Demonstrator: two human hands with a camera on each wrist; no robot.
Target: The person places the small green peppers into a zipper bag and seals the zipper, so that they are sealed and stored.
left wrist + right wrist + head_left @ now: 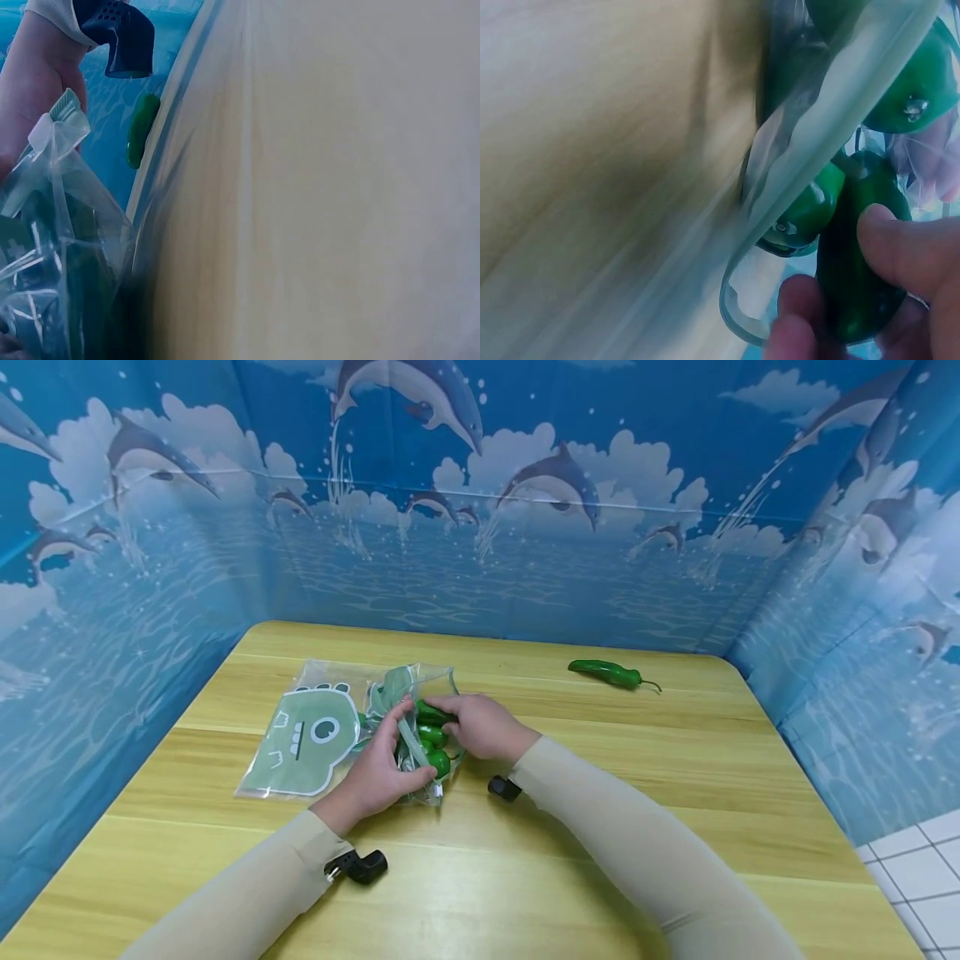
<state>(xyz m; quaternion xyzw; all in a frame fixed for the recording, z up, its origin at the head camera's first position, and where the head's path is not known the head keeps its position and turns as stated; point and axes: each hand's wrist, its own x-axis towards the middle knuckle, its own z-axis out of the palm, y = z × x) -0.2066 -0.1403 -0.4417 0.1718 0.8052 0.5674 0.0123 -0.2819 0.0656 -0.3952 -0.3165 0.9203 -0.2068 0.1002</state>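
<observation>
A clear zip bag (411,752) with green print holds several glossy green peppers (437,762), its mouth turned to the right. My left hand (378,772) grips the bag from the left, fingers at the rim and thumb along its near side. At the bag's mouth my right hand (487,727) pinches a dark green pepper (855,262) between thumb and fingers. Rounded green peppers (810,206) lie beside it, behind the pale zip strip (832,142). In the left wrist view, the clear plastic (67,247) covers much of the contents.
A flat clear bag with a green cartoon monster (315,739) lies left of the filled bag. One long green pepper (611,674) rests at the table's back right. The wooden table (465,877) meets a dolphin-print curtain (480,568) at the back and sides.
</observation>
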